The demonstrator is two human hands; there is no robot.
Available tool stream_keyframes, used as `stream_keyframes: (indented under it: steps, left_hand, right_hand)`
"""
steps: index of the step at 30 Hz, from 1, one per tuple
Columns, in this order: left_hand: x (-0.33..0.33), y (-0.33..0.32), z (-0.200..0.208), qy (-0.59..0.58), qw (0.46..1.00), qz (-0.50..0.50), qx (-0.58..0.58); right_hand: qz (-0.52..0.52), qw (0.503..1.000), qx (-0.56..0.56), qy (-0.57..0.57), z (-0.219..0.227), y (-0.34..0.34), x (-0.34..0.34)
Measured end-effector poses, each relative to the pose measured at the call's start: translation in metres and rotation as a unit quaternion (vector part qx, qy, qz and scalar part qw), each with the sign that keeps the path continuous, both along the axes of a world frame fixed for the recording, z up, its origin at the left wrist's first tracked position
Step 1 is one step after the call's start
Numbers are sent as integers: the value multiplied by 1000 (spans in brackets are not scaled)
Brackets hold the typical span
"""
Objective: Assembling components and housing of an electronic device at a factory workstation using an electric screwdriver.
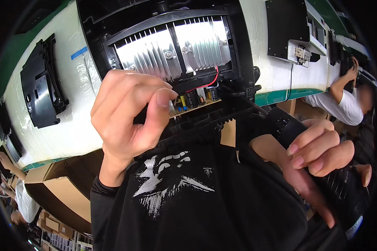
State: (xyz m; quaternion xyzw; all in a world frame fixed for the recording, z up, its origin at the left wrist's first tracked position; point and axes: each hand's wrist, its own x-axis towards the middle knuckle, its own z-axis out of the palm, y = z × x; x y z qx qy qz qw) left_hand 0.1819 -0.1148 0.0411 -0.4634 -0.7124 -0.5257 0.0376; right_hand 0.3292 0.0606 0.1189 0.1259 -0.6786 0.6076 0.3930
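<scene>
A black housing [244,54] lies in front of me with two finned silver heat sinks [153,52] set in its middle. Along its near side runs a circuit board [197,109] with capacitors and small yellow and blue parts, and a red wire [211,83] curves above it. My left hand [125,108] hovers over the near left corner, fingers curled and thumb pressed to them; anything pinched there is hidden. In my right hand [322,146] is a black power screwdriver [282,125], held to the right of the housing, its tip angled toward the board.
On the film-covered white bench [77,113] a curved black plastic cover [42,83] lies to the left. A black-panelled unit [287,33] with a metal bracket stands at the right. Open cardboard boxes [67,194] sit below the bench. Other people work at right [343,100] and far left [25,203].
</scene>
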Motion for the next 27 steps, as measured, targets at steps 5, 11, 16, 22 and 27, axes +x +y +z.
stream_keyframes:
  steps: [5, 11, 16, 22, 27]
  left_hand:
    - [0, 1, 1, 9, 1000, 3, 8]
    - [2, -1, 2, 6, 1000, 20, -1]
    - [2, -7, 3, 5, 999, 34, 4]
    - [3, -8, 4, -22, 999, 28, -9]
    - [4, -4, 7, -34, 999, 23, -13]
  right_hand:
    - [-20, 998, 16, 53, -13, 2, -8]
    - [36, 998, -28, -34, 15, 1, 4]
    - [92, 992, -2, -85, 28, 30, 22]
    - [30, 983, -142, 110, 92, 96, 97]
    - [-336, 918, 101, 185, 83, 161, 135]
